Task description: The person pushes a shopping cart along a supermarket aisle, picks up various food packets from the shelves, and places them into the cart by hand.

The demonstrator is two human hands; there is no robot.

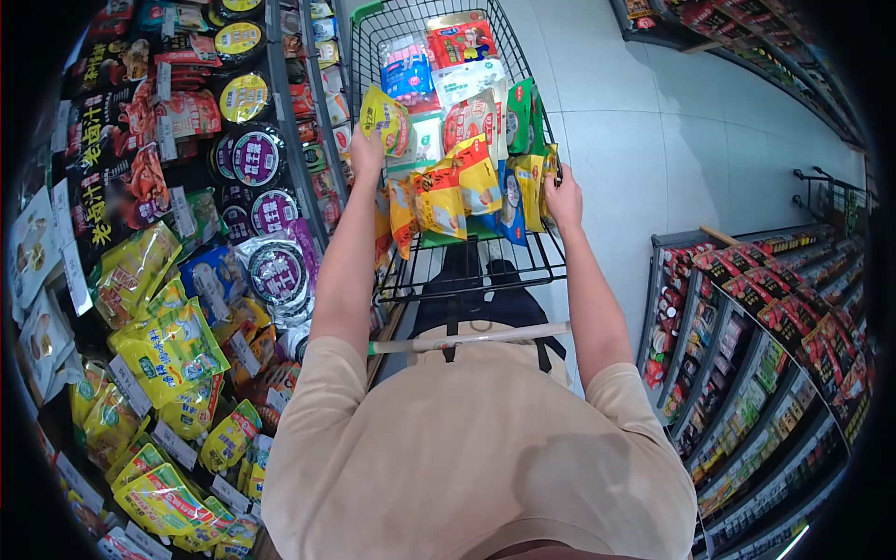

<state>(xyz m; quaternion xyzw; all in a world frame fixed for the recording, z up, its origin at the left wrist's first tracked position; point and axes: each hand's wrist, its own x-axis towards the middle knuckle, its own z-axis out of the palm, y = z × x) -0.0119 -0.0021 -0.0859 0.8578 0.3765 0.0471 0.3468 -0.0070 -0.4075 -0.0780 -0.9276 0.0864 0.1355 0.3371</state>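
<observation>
Jutting forward from left fingers (371,146): yellow packet (387,121), edge gripped.

One head camera looked forward and down.
It sat high, above the wearer's shirt (476,429), which filled the bottom middle as the nearest thing. Beyond it came the handle (485,337), then the cart (367,11) at top centre, where the left hand (367,154) and right hand (564,199) appeared from above, fairly near. The lens was very wide: it took in the left rack (283,103) close alongside, the floor (616,149) at upper right and the right rack (717,236) farther off, bending their lines toward the dark, rounded corners.
</observation>
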